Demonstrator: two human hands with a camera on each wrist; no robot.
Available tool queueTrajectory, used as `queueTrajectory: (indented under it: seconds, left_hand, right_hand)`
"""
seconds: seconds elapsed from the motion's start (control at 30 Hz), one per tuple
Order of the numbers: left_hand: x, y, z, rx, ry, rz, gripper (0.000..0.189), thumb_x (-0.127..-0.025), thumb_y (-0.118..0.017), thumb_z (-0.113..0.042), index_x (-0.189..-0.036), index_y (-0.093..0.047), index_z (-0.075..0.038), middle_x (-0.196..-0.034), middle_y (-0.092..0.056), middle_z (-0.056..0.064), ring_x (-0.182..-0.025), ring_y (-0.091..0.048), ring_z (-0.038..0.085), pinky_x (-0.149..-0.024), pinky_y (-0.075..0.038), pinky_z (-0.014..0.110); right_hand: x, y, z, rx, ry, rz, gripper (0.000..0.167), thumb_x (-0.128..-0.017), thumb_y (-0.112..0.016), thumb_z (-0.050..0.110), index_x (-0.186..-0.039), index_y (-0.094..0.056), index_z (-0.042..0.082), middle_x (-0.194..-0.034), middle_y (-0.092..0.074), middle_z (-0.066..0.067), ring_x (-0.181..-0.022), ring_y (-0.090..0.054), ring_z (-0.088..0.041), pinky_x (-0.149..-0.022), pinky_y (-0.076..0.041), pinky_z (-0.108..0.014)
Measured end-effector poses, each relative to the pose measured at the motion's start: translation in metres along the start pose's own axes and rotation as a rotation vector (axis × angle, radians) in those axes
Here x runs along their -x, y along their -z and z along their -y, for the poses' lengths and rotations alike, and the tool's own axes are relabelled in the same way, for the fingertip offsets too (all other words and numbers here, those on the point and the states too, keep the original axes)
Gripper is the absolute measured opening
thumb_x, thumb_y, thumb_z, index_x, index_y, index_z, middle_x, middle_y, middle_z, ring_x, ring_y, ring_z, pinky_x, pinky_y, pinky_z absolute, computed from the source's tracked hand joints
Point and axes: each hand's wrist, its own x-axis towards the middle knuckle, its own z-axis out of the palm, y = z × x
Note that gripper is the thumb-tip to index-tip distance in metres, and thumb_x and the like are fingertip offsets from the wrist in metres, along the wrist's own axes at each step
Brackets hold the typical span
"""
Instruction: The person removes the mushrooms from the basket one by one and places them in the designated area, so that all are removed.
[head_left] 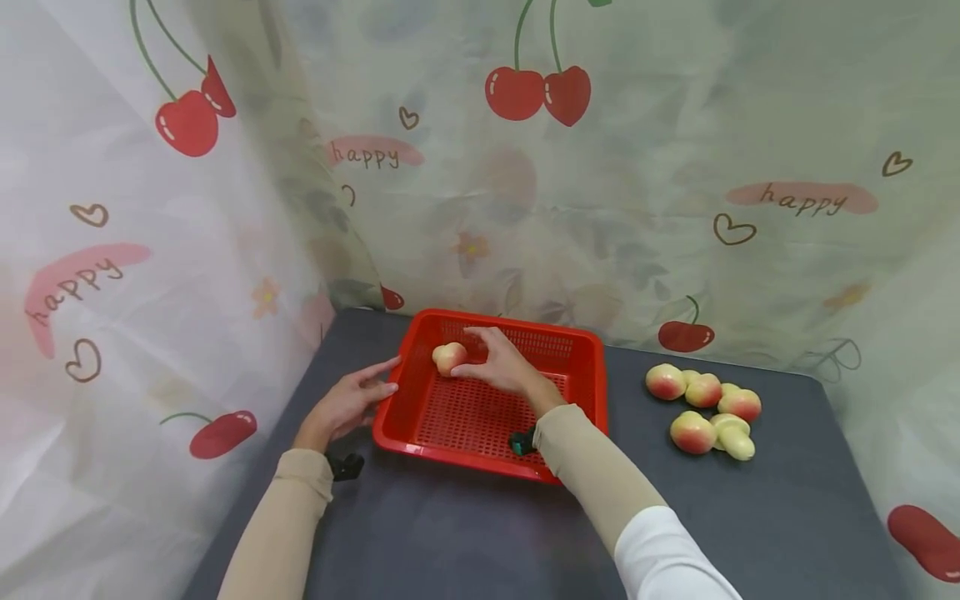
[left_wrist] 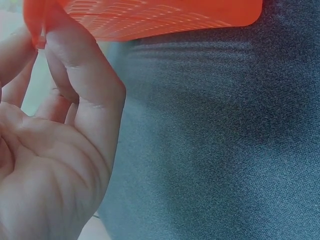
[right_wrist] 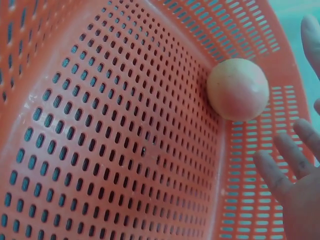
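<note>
A red perforated plastic basket stands on the dark table. My left hand holds its left rim, with thumb and fingers pinching the edge in the left wrist view. Inside, a pale peach with a pink blush lies against the basket wall, toward the back left corner. My right hand reaches over the basket beside this peach. In the right wrist view its fingers are spread and hold nothing, with a gap between them and the fruit.
Right of the basket, several yellow and pink peaches lie in a loose group, together with a pale yellow bulbous fruit. A printed curtain with cherries closes off the back and sides of the table.
</note>
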Motion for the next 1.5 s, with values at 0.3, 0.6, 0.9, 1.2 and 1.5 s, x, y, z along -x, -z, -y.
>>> queueTrajectory:
  seconds: [0.3, 0.6, 0.9, 1.2, 1.5]
  left_hand:
    - [-0.002, -0.003, 0.000, 0.001, 0.013, -0.006, 0.061, -0.097, -0.069, -0.031, -0.152, -0.045, -0.041, -0.142, -0.063, 0.013, -0.114, -0.070, 0.025, -0.090, -0.062, 0.048]
    - [-0.001, -0.002, 0.002, -0.005, 0.022, -0.010, 0.061, -0.097, -0.069, -0.032, -0.153, -0.045, -0.041, -0.142, -0.063, 0.013, -0.114, -0.069, 0.026, -0.091, -0.062, 0.048]
    - [0.000, -0.001, 0.004, 0.001, 0.019, -0.007, 0.062, -0.097, -0.070, -0.033, -0.153, -0.045, -0.041, -0.141, -0.063, 0.014, -0.114, -0.069, 0.026, -0.091, -0.062, 0.049]
    - [-0.005, -0.006, -0.002, 0.003, 0.018, -0.012, 0.059, -0.097, -0.070, -0.031, -0.151, -0.047, -0.041, -0.142, -0.063, 0.013, -0.114, -0.070, 0.026, -0.089, -0.063, 0.048]
    - [0.001, -0.001, 0.003, -0.002, 0.003, -0.004, 0.063, -0.097, -0.069, -0.033, -0.154, -0.043, -0.039, -0.147, -0.058, 0.014, -0.118, -0.068, 0.027, -0.093, -0.061, 0.050]
  right_hand:
    - [-0.010, -0.005, -0.001, -0.016, -0.017, 0.001, 0.081, -0.085, -0.083, 0.042, -0.151, -0.047, 0.013, -0.151, -0.045, -0.013, -0.135, -0.048, -0.032, -0.117, -0.042, -0.050]
    - [-0.017, -0.016, -0.005, -0.007, -0.038, 0.022, 0.080, -0.084, -0.083, 0.044, -0.149, -0.050, 0.012, -0.146, -0.050, -0.011, -0.133, -0.049, -0.032, -0.117, -0.042, -0.048]
    - [-0.022, -0.023, -0.005, 0.034, -0.059, 0.051, 0.082, -0.084, -0.081, 0.049, -0.150, -0.048, 0.015, -0.151, -0.049, -0.008, -0.134, -0.049, -0.027, -0.119, -0.042, -0.047]
    - [-0.023, -0.027, -0.013, 0.068, -0.047, 0.049, 0.078, -0.086, -0.081, 0.043, -0.150, -0.049, 0.011, -0.145, -0.049, -0.010, -0.126, -0.049, -0.025, -0.114, -0.045, -0.044]
    - [-0.026, -0.037, -0.009, 0.108, -0.063, 0.067, 0.073, -0.089, -0.080, 0.035, -0.150, -0.047, 0.010, -0.146, -0.050, -0.012, -0.131, -0.050, -0.028, -0.116, -0.043, -0.044]
